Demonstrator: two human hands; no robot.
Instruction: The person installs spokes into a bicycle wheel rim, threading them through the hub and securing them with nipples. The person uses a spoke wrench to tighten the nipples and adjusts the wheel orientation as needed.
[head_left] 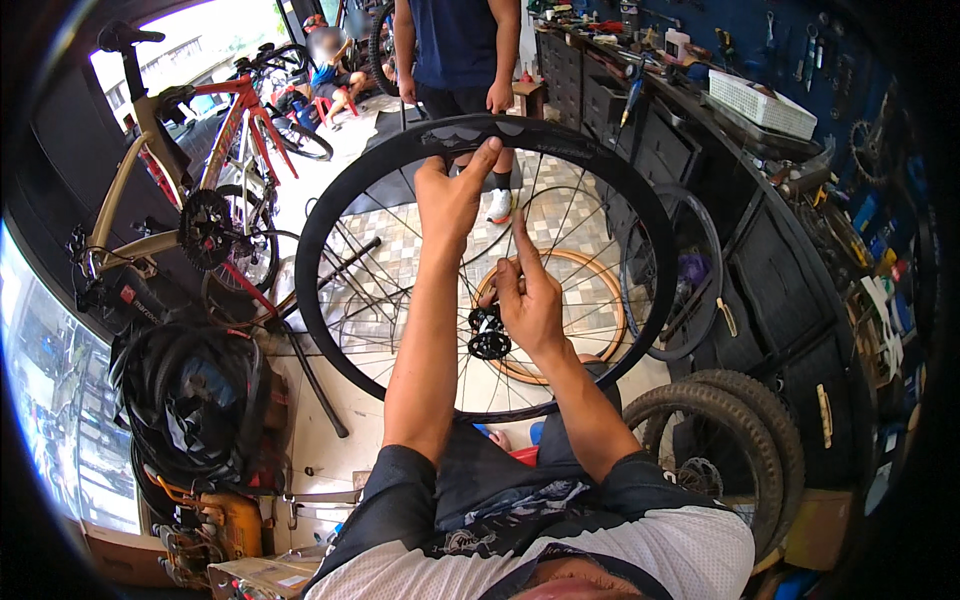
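A black deep-rimmed bicycle wheel [655, 245] without a tire stands upright before me, its thin spokes running to a black hub [489, 335]. My left hand [447, 200] grips the upper rim, thumb laid across the rim face and the other fingers partly hidden. Just above and right of the hub is my right hand [532, 305], index finger stretched up along the spokes. Its thumb and remaining fingers are curled in; whatever they pinch there, perhaps a spoke, is too small to make out.
A person in dark clothes [455, 45] stands beyond the wheel. Bike frames [155, 245] and bundled black tires [190, 400] crowd the left. At right are a tool-covered workbench [690, 90], a white basket [760, 105] and knobby-tired wheels [740, 430]. A tan-walled tire [615, 300] lies behind.
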